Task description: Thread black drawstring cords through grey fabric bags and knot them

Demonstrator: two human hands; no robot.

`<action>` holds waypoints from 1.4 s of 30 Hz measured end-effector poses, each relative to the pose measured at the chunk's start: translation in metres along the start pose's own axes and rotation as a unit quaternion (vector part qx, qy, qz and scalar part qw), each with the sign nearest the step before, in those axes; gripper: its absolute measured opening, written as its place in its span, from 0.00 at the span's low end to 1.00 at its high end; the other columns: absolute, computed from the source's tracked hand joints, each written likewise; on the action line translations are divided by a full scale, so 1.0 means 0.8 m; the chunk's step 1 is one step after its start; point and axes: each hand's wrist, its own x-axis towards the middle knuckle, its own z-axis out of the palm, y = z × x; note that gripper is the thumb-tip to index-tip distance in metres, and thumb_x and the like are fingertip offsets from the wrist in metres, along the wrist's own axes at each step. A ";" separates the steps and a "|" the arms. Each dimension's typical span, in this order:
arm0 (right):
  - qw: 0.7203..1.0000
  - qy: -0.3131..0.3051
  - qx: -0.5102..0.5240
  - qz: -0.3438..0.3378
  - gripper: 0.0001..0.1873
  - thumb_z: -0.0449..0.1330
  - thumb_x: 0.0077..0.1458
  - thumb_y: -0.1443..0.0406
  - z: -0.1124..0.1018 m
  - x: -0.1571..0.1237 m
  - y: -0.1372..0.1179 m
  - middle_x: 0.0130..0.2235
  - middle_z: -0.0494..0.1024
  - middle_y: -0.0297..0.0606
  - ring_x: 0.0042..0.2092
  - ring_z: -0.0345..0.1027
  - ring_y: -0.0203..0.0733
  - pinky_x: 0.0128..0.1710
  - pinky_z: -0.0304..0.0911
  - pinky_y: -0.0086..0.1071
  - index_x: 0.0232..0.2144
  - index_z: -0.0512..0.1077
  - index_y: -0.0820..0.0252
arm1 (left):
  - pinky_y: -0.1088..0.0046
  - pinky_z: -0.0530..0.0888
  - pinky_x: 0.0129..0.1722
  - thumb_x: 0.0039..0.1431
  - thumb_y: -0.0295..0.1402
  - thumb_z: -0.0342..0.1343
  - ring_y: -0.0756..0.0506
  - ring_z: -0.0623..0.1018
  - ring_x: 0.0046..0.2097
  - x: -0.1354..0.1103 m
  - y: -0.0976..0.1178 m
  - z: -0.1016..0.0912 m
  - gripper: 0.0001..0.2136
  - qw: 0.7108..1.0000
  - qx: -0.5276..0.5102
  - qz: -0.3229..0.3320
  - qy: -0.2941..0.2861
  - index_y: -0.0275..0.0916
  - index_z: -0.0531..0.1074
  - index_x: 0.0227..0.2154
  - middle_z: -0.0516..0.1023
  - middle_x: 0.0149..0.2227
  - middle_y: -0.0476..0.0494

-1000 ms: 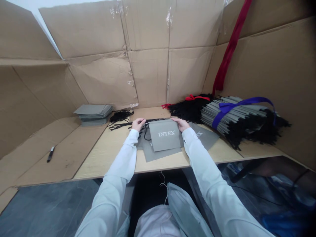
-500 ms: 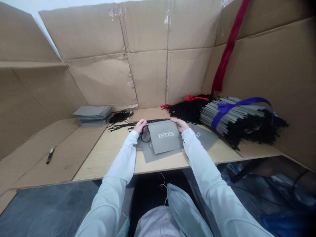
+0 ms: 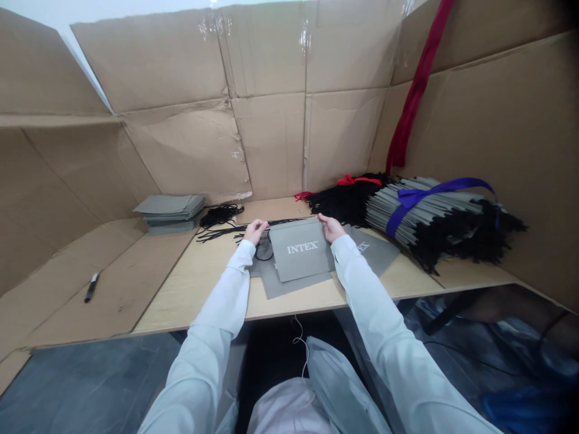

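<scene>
Right hand point(image 3: 332, 229) pinches grey INTEX pouch point(image 3: 301, 263) by far right corner.
Pouch lies between hands, far edge left-right; left hand point(image 3: 256, 232) beside left corner, can't tell grip.

Pale wooden tabletop point(image 3: 181, 292) here, with brown cardboard point(image 3: 124, 286) covering the stretch left of the left fingers point(image 3: 262, 225). A black-and-white marker point(image 3: 91, 288) and a stack of flat grey pieces point(image 3: 174, 208) sit on that bit. Black cord tangle point(image 3: 221, 214) just past those same fingers, loose grey INTEX pouches point(image 3: 272, 284) nearer than both sets, and a fat purple-ribboned pouch bundle point(image 3: 441, 223) well right of the right fingers point(image 3: 324, 220).
</scene>
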 end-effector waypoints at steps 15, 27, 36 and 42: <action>0.991 0.088 0.002 -0.100 0.15 0.49 0.47 0.55 -0.013 0.012 0.001 0.19 0.69 0.31 0.20 0.60 0.28 0.21 0.55 0.24 0.21 0.65 0.59 | 0.81 0.61 0.21 0.39 0.37 0.55 0.55 0.64 0.19 0.002 -0.008 0.005 0.10 0.999 -0.004 -0.036 0.039 0.36 0.64 0.17 0.63 0.14 0.54; 0.982 0.087 0.073 -0.151 0.18 0.45 0.49 0.52 -0.007 0.006 -0.001 0.22 0.72 0.34 0.25 0.65 0.30 0.24 0.58 0.23 0.20 0.60 0.59 | 0.81 0.61 0.21 0.34 0.39 0.58 0.56 0.64 0.18 0.000 -0.011 0.008 0.14 1.000 -0.011 -0.026 0.010 0.36 0.61 0.20 0.65 0.16 0.54; 0.976 0.087 0.075 -0.185 0.18 0.45 0.49 0.52 -0.008 0.004 -0.006 0.20 0.71 0.33 0.22 0.64 0.29 0.20 0.57 0.22 0.20 0.58 0.60 | 0.73 0.66 0.32 0.19 0.33 0.64 0.51 0.70 0.26 -0.005 0.004 0.004 0.23 0.997 -0.031 -0.068 -0.029 0.32 0.66 0.26 0.70 0.22 0.48; 0.958 0.108 0.133 -0.229 0.17 0.40 0.53 0.56 -0.025 0.008 -0.017 0.16 0.68 0.29 0.14 0.52 0.25 0.12 0.46 0.19 0.20 0.56 0.60 | 0.75 0.64 0.27 0.20 0.33 0.64 0.51 0.69 0.25 0.012 -0.009 -0.060 0.24 0.991 -0.025 -0.124 -0.036 0.32 0.71 0.29 0.72 0.24 0.45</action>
